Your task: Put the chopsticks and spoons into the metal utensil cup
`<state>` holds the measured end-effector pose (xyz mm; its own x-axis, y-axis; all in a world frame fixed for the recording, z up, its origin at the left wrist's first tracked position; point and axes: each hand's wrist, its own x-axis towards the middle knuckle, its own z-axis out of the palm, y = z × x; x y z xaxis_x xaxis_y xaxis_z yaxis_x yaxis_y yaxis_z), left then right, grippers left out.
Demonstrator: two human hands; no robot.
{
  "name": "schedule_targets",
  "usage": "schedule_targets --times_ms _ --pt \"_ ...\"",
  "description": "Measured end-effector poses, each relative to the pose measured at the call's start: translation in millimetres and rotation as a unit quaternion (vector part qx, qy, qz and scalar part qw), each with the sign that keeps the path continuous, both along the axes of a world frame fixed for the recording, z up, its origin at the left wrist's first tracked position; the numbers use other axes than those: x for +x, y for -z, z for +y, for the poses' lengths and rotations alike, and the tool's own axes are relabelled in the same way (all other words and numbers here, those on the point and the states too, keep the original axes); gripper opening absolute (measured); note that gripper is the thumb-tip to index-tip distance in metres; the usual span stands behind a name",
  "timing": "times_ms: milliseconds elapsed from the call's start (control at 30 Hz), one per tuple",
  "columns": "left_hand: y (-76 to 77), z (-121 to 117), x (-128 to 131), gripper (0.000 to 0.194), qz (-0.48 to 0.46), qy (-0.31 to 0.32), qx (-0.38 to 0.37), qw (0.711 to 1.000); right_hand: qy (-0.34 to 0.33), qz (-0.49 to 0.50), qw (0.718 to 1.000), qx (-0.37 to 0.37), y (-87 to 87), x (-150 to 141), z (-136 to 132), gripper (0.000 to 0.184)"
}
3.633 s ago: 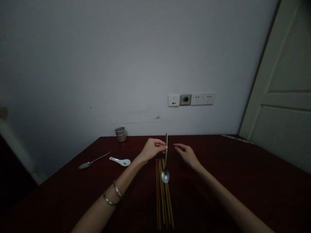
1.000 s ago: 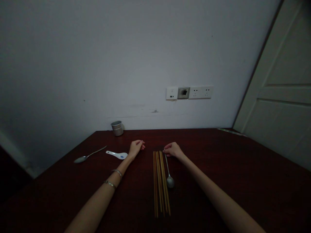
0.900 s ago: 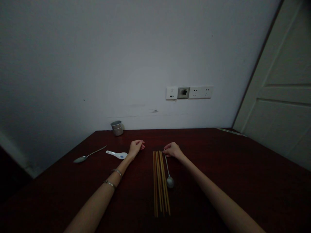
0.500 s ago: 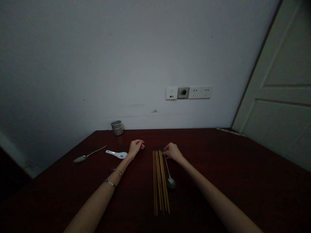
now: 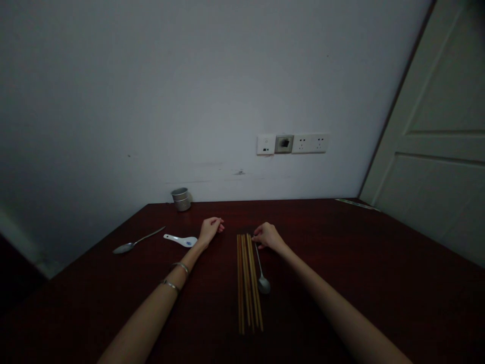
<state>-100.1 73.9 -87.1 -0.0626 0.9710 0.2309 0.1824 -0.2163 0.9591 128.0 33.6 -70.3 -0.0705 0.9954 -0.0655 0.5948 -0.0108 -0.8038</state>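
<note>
One left hand (image 5: 211, 230) is resting half-open, visibly empty; remotely, I'm watching chopsticks (image 5: 246, 283) and, just to their right, a metal spoon (image 5: 264, 285) whose handle end the right hand (image 5: 268, 236) is pinching. Light pressure should be sparing the chopsticks a nudge.

chopsticks (image 5: 246, 283) 6; metal spoons (image 5: 264, 285) (image 5: 123, 248) 2; white spoon (image 5: 185, 242) 1; cup (image 5: 181, 200) 1

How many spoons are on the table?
3. A metal spoon lies far left, a white spoon is near the left hand, and a second metal spoon lies right of the chopsticks, its handle end in the right hand.
</note>
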Motion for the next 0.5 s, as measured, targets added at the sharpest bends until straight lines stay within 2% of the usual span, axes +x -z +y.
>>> schedule_targets --times_ms 333,433,500 --pt "-1.7 -3 1 0.022 0.001 0.002 0.004 1.0 0.01 0.078 0.997 -0.017 2.7 2 2 0.019" --pt "-0.9 -2 0 0.022 0.003 0.002 0.003 1.0 0.008 0.037 0.999 0.012 1.3 5 3 0.014" --pt "-0.2 -2 0 0.022 0.004 0.003 0.002 1.0 0.015 -0.016 0.997 0.069 0.0 12 4 0.017"
